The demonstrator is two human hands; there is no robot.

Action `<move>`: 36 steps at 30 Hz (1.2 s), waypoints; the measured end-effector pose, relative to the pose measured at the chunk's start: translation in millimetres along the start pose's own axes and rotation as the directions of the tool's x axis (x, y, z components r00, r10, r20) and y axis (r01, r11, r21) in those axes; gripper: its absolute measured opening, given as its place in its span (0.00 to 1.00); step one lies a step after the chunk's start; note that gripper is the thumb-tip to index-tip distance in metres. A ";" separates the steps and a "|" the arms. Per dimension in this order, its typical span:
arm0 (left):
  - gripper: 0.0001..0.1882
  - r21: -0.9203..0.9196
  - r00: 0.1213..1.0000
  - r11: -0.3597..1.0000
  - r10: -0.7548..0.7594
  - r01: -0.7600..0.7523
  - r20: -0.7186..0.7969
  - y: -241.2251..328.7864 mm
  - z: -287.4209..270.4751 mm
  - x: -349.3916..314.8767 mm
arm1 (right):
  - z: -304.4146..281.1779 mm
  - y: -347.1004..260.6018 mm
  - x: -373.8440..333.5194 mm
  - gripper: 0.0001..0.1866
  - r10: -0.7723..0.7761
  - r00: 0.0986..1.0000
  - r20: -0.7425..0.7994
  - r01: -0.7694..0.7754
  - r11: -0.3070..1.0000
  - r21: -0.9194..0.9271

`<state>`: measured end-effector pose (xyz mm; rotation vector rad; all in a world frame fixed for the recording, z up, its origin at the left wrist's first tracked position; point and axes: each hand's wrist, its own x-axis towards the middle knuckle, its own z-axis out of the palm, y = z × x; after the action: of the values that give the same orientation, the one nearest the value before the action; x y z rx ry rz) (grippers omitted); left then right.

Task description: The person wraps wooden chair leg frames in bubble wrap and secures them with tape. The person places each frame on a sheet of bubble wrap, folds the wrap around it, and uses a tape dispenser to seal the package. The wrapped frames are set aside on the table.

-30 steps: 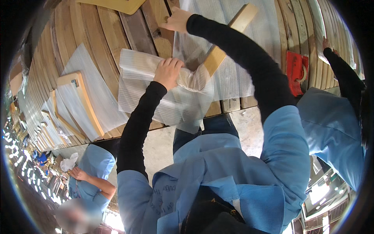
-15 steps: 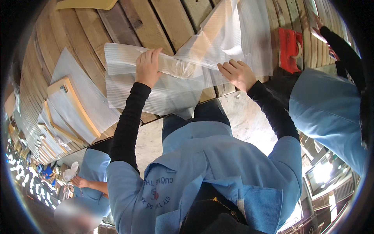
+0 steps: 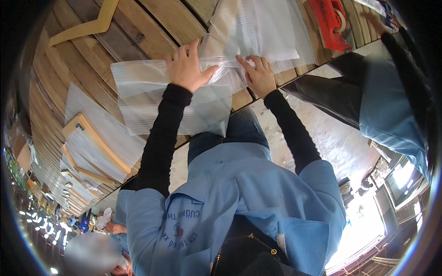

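Translucent white ribbed foam sheet [image 3: 175, 110]: spread on the near edge of the bench, in front of the person, under both hands.
Look of the sheet: thin, hazy and faintly striped; flat on the left, creased and gathered between the hands, layered toward the upper right. Whether it is one piece throughout, I cannot tell.
Under the film: a pale tan wooden bar [image 3: 224, 16] shows faintly at the upper edge.
Left hand [image 3: 186, 69]: palm down on the sheet, fingers spread and thumb reaching toward the right hand; probably weighing the folds down so they do not spring open.
Right hand [image 3: 258, 76]: narrow, fingers bent, tips on the gathered film; whether it pinches or only presses, I cannot tell. Its place suggests it draws the layer snug.
Slatted brown wooden bench [image 3: 92, 60]: bears everything flat at working height.
Red tape dispenser [image 3: 329, 23]: beside the sheet on the right, presumably placed there for easy reach.
Angled tan wooden piece [image 3: 94, 27]: bare, at the upper left.
Tan wooden frame piece [image 3: 105, 144]: on another foam sheet [image 3: 85, 106] at left, perhaps shielded from the slats.
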<state>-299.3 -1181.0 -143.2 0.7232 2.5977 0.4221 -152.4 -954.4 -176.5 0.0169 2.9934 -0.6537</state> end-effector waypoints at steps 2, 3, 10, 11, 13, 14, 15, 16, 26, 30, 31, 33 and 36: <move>0.59 0.057 0.990 0.998 -0.026 0.019 0.140 11.7 5.1 -4.9 | 3.0 -8.8 -4.2 0.33 0.082 0.995 -0.053 -0.081 0.996 0.025; 0.59 0.087 0.981 0.996 -0.002 -0.015 0.192 12.6 6.7 -13.9 | 5.1 -10.7 -9.0 0.32 0.111 0.992 -0.055 -0.109 0.994 0.029; 0.51 0.202 0.912 0.925 0.360 -0.321 -0.199 -9.0 -7.4 -46.6 | 20.0 -19.0 -23.7 0.30 0.106 0.979 -0.173 -0.113 0.993 -0.030; 0.47 0.118 0.901 0.967 0.255 -0.228 -0.350 -18.0 -2.6 -60.6 | 19.5 -21.2 -22.9 0.30 0.085 0.980 -0.180 -0.096 0.994 -0.054; 0.40 -0.096 0.802 0.993 -0.008 -0.062 -0.597 -40.3 32.5 -108.2 | 15.0 -24.3 -26.6 0.30 0.072 0.991 -0.116 -0.090 0.984 -0.152; 0.36 -0.171 0.687 0.975 -0.220 0.140 -0.693 -53.9 66.8 -138.5 | 11.3 -24.8 -25.0 0.30 0.068 0.993 -0.096 -0.086 0.976 -0.202; 0.31 -0.271 0.519 0.910 -0.403 0.314 -0.754 -63.8 92.9 -167.0 | 8.5 -25.3 -23.6 0.30 0.070 0.994 -0.079 -0.088 0.964 -0.252; 0.30 -0.290 0.518 0.870 -0.475 0.400 -0.711 -55.1 96.3 -190.7 | 8.9 -23.6 -22.5 0.30 0.074 0.996 -0.056 -0.088 0.951 -0.298; 0.37 0.092 0.983 0.986 0.150 -0.141 -0.105 95.8 80.0 -62.6 | 3.1 1.3 -21.0 0.32 0.060 0.998 0.036 -0.065 0.985 0.159; 0.38 0.116 0.999 0.993 0.036 -0.034 -0.015 94.3 100.1 -45.0 | -20.3 45.0 -4.6 0.18 0.534 0.787 0.310 -0.514 0.289 0.807; 0.38 0.085 1.000 0.996 0.020 -0.019 -0.006 98.0 96.8 -39.8 | -34.8 47.8 11.7 0.15 0.635 0.768 0.081 -0.446 0.440 0.779; 0.38 0.035 0.999 0.999 -0.042 0.041 0.027 101.8 92.0 -44.5 | -67.3 17.9 69.1 0.10 0.628 0.699 -0.342 -0.289 0.686 0.668; 0.36 0.064 0.998 0.996 -0.061 0.059 0.029 107.5 93.4 -37.2 | -85.3 -54.7 186.9 0.11 0.341 0.902 -0.266 -0.029 0.661 0.749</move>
<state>-182.0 -1096.8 -171.6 0.6657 2.6062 0.3096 -346.5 -969.7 -91.1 0.5634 2.7282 -1.9771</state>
